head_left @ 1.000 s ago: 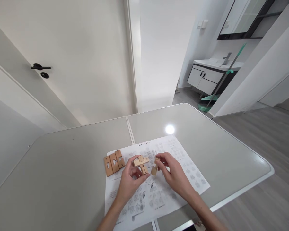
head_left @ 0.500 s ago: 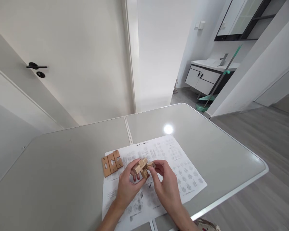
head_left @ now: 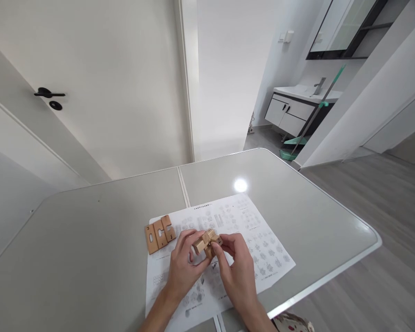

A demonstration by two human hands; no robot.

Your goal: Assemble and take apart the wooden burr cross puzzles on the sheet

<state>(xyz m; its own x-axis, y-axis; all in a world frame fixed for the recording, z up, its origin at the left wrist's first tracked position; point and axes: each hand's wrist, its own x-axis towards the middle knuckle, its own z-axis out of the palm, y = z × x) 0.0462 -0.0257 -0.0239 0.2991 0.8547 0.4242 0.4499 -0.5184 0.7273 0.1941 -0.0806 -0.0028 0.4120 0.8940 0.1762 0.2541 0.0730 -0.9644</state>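
Several small wooden blocks (head_left: 201, 245) are fitted together in a crossed cluster between my hands, above a printed paper sheet (head_left: 269, 256). My left hand (head_left: 186, 263) grips the cluster from the left, thumb below and fingers behind it. On the right side, my right hand (head_left: 238, 267) pinches a wooden piece (head_left: 216, 240) with a dark mark, which touches the cluster. Three flat wooden pieces (head_left: 160, 234) with cut-outs and numbers lie side by side at the sheet's upper left corner. Fingers hide part of the cluster.
The grey table (head_left: 90, 249) has a light rim and a seam down its middle. Beyond it are a door with a black handle (head_left: 50, 93), a sink cabinet (head_left: 290, 110) and a green broom with a dustpan (head_left: 288, 155).
The piece in my right hand sits closer against the cluster, and the cluster has turned slightly. My left fingers have shifted over it. The view has moved a little.
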